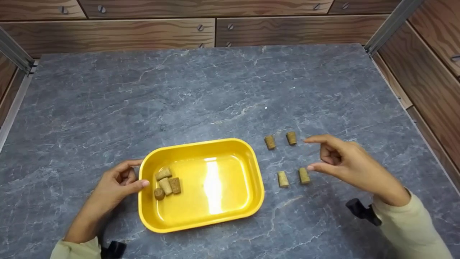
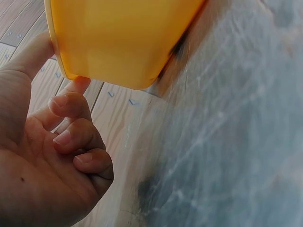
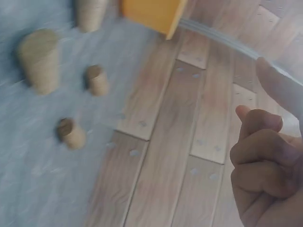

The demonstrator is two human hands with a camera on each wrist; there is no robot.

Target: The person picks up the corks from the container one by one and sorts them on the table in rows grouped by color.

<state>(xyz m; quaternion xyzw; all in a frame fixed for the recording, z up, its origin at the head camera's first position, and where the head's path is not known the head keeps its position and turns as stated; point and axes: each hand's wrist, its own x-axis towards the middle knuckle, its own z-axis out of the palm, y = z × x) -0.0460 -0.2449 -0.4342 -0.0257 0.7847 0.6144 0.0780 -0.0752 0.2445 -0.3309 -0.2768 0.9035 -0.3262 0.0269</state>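
Note:
A yellow plastic tray (image 1: 201, 222) sits on the table, with several tapered corks (image 1: 166, 186) heaped at its left end. My left hand (image 1: 114, 189) grips the tray's left end: the thumb lies on the rim and the index finger reaches along the outside, the other fingers curled. To the right of the tray stand two darker corks (image 1: 291, 138) at the back and two paler corks (image 1: 283, 179) nearer the front. My right hand (image 1: 346, 163) hovers just right of them, thumb and index finger spread apart with nothing between them. Its remaining fingers are curled.
The grey marbled tabletop (image 1: 161, 97) stretches behind the tray. Wood-patterned panels (image 1: 143, 34) bound it at the back and sides, with metal posts (image 1: 391, 28) at the rear corners. Tiny white specks (image 1: 266, 108) lie behind the corks.

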